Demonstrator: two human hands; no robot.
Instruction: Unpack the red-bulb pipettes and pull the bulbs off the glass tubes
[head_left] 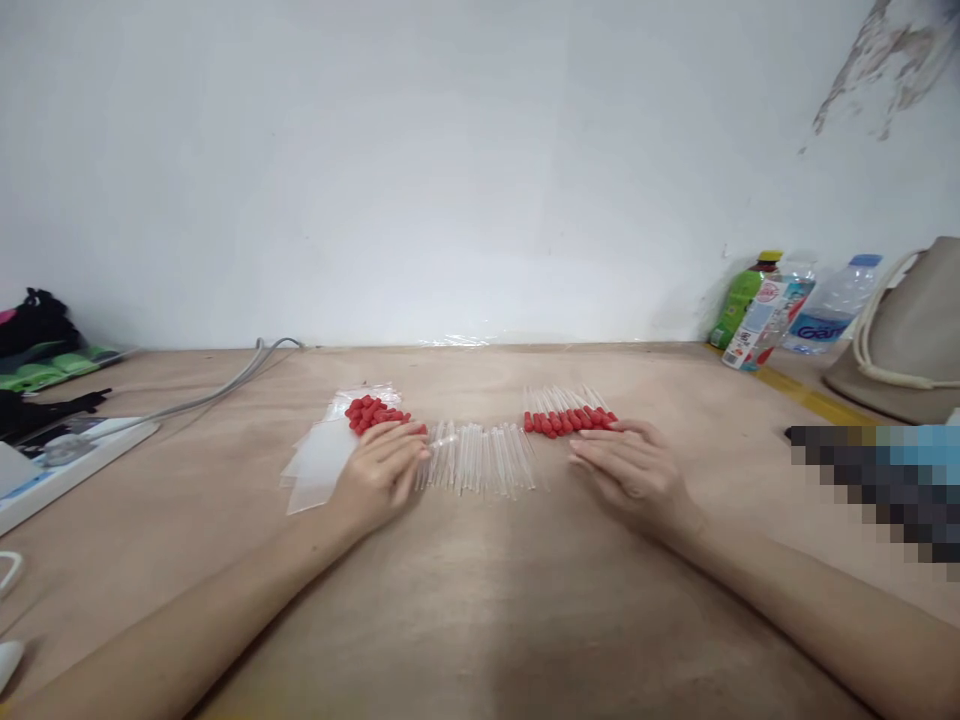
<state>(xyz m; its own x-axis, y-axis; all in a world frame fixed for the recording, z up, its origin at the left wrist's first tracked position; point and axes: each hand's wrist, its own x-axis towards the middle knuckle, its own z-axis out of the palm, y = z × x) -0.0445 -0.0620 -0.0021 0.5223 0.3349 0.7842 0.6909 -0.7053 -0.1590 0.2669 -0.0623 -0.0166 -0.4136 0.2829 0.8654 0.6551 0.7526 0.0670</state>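
Observation:
My left hand (381, 468) lies beside a heap of small red plastic pieces (366, 412), its fingers curled and pressed together. A red tip and a clear sliver show at its fingertips, but what it holds is unclear. Right of it, thin clear tubes or needle-like sticks (480, 458) lie side by side in a loose row. My right hand (634, 470) rests at the near right end of a second row, thin clear sticks with red ends (566, 420). Its fingers are stretched out, the thumb lower, and no held thing shows. Clear plastic bags (319, 470) lie partly under the red heap.
On the wooden table (480, 610), a power strip (90, 455) with a grey cable (210, 390) is at left. Bottles (750, 300) and a beige bag (907, 330) stand at the back right. A pixelated dark object (870, 470) lies right of my right hand.

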